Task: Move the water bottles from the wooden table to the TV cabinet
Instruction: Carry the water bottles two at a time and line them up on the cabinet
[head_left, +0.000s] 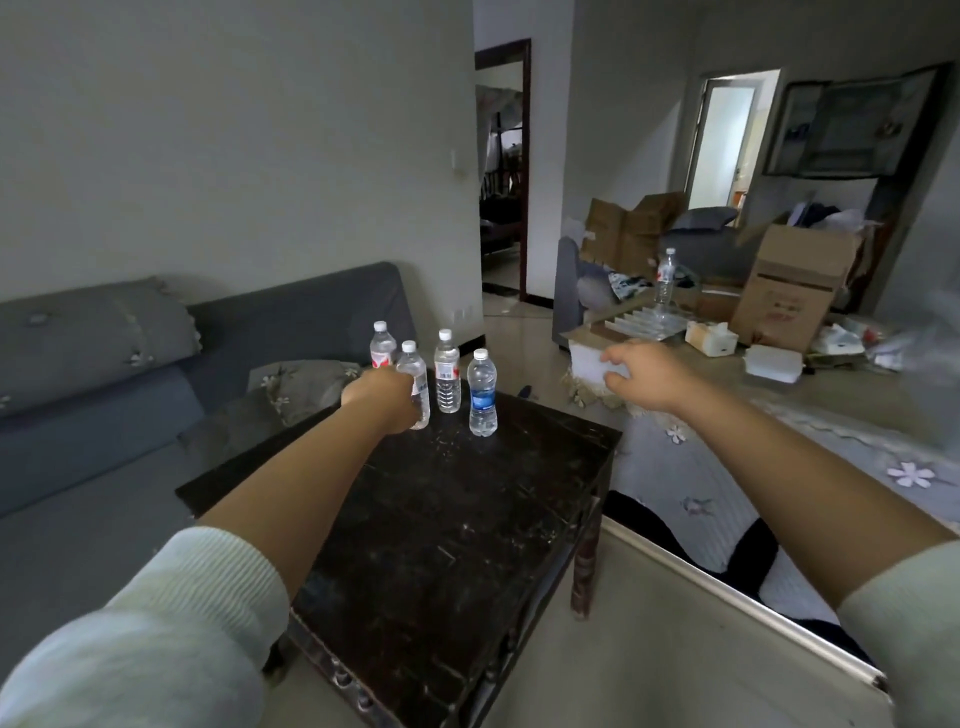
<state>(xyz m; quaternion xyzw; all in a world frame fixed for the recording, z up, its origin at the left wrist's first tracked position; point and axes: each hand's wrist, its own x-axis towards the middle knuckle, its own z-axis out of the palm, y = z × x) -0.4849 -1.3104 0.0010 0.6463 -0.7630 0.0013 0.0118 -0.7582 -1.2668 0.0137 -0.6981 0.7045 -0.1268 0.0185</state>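
**A:** What are the hands doing?

**B:** The left hand (382, 397) grips a clear, white-capped bottle (415, 384) standing on the dark table (457, 519). The right hand (641, 376) hovers empty, fingers loosely spread.

**A:** And the other bottles?

**B:** Three stand at the table's far edge: a red-labelled bottle (382, 345), a tall bottle (447, 371), and a blue-labelled bottle (482, 392) rightmost.

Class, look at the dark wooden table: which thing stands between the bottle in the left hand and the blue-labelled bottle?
In the head view, one clear bottle with a white and red label stands between the held bottle and the blue-labelled bottle.
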